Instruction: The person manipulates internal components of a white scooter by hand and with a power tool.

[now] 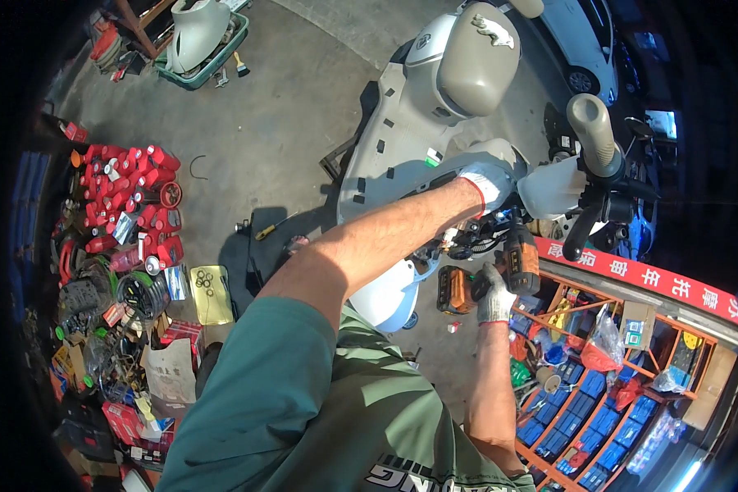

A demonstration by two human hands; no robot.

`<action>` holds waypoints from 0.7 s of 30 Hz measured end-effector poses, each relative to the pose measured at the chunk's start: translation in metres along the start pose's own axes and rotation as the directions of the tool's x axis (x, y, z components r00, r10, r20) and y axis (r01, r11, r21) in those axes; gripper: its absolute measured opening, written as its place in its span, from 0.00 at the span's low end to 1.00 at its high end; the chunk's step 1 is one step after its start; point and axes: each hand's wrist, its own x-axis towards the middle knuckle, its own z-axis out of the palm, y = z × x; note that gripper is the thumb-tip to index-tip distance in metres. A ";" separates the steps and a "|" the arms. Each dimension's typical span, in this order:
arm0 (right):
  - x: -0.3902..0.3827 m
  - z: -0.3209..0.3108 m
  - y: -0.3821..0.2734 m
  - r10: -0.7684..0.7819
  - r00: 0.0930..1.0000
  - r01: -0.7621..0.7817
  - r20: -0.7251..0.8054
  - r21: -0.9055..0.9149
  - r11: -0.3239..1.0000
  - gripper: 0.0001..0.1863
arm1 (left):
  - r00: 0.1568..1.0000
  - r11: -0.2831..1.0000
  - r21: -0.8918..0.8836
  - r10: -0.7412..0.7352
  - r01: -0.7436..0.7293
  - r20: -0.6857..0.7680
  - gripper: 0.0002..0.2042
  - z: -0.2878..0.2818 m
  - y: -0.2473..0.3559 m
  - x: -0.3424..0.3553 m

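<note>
My left hand (488, 184), in a white glove with a red cuff, reaches across and presses on the pale front body panel of a beige scooter (402, 115), just below its handlebar grip (592, 123). My right hand (494, 297), gloved too, grips the handle of an orange and black cordless drill (488, 277). The drill's nose points up into the dark wiring and frame area under my left hand. The scooter's tan seat (477, 57) lies beyond. What the drill tip touches is hidden.
Red boxes (131, 193) and loose parts are heaped on the concrete floor at the left. A green crate (209, 61) holding a white body panel stands top left. Shelves of blue boxes (590, 410) under a red banner run along the lower right. A car (582, 41) is parked beyond.
</note>
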 end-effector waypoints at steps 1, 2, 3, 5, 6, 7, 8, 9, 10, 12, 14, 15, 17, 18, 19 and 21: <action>0.001 -0.002 0.001 0.019 1.000 -0.019 -0.006 -0.034 0.999 0.21 | 0.995 1.000 0.028 -0.005 0.002 0.104 0.12 -0.002 0.000 -0.001; 0.001 -0.004 0.002 0.021 0.999 -0.020 0.038 -0.020 1.000 0.21 | 0.995 1.000 0.020 -0.001 -0.001 0.100 0.12 -0.004 0.000 -0.003; 0.002 -0.006 0.004 -0.012 1.000 0.012 0.019 -0.026 1.000 0.20 | 0.998 1.000 0.010 0.026 -0.026 0.050 0.12 -0.008 0.001 -0.006; 0.004 -0.011 0.009 -0.045 0.999 0.045 -0.003 -0.033 0.998 0.20 | 0.998 0.998 0.001 0.055 -0.055 0.000 0.12 -0.016 0.003 -0.011; 0.005 -0.014 0.011 0.048 0.998 -0.046 0.029 -0.053 0.998 0.23 | 0.999 0.999 -0.011 0.041 -0.041 0.020 0.13 -0.020 0.005 -0.013; 0.006 -0.017 0.015 0.102 0.993 -0.099 0.056 -0.058 0.993 0.24 | 0.999 0.999 -0.013 0.031 -0.031 0.033 0.13 -0.024 0.006 -0.014; 0.007 -0.019 0.017 0.142 0.988 -0.138 0.054 -0.072 0.988 0.26 | 0.999 0.999 -0.022 0.032 -0.031 0.044 0.13 -0.027 0.007 -0.015; 0.009 -0.021 0.020 0.107 0.993 -0.102 0.048 -0.094 0.990 0.26 | 0.999 0.998 -0.068 0.004 -0.001 0.047 0.13 -0.030 0.007 -0.016; 0.011 -0.022 0.021 0.079 0.996 -0.073 0.049 -0.110 0.991 0.26 | 0.999 0.994 -0.101 -0.026 0.028 0.018 0.14 -0.031 0.008 -0.016; 0.013 -0.024 0.023 0.102 0.994 -0.097 0.039 -0.105 0.990 0.27 | 0.996 1.000 -0.019 0.015 -0.013 0.093 0.14 -0.031 0.007 -0.015; 0.012 -0.024 0.023 0.011 0.998 0.000 0.063 -0.168 0.986 0.28 | 0.994 1.000 -0.015 -0.014 0.015 0.105 0.14 -0.029 0.006 -0.014; 0.011 -0.022 0.024 -0.029 0.999 0.034 0.045 -0.110 0.993 0.28 | 0.993 1.000 0.022 0.009 -0.012 0.122 0.14 -0.027 0.005 -0.013; 0.008 -0.019 0.023 -0.046 0.998 0.051 0.037 -0.119 0.992 0.28 | 0.990 0.995 0.073 0.053 -0.063 0.129 0.13 -0.025 0.004 -0.012; 0.008 -0.019 0.021 -0.046 0.999 0.048 0.024 -0.131 0.990 0.28 | 0.985 0.986 0.136 0.078 -0.098 0.151 0.13 -0.024 0.004 -0.012; 0.007 -0.018 0.020 -0.090 0.995 0.097 0.045 -0.197 0.976 0.27 | 0.987 0.985 0.131 0.091 -0.109 0.133 0.13 -0.024 0.004 -0.011; 0.009 -0.020 0.016 -0.087 0.994 0.099 0.061 -0.234 0.967 0.26 | 0.975 0.965 0.215 0.111 -0.152 0.190 0.12 -0.025 0.005 -0.011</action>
